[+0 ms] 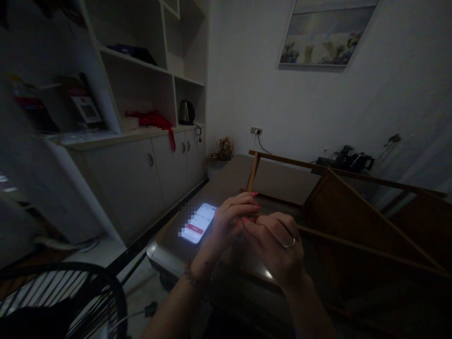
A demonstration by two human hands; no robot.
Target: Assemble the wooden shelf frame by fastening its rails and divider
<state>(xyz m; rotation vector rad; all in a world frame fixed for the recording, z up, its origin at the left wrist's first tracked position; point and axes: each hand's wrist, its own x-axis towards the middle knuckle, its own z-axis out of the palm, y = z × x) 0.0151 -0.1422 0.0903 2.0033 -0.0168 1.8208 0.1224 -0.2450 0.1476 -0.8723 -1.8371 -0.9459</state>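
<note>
1. White light shone from the phone (197, 223), which lay flat on the tabletop (233, 174), a little left of the middle of the frame.
2. Its long side ran from the lower left up toward the upper right.
3. The left hand (231, 219) was just to the right of the phone, with loose fingers and nothing in it.
4. The right hand (278, 247) was further right and touched the left hand's fingertips. It was softly curled, and it was too dark to tell if anything was inside.
5. The left hand was the nearer one to the phone.
</note>
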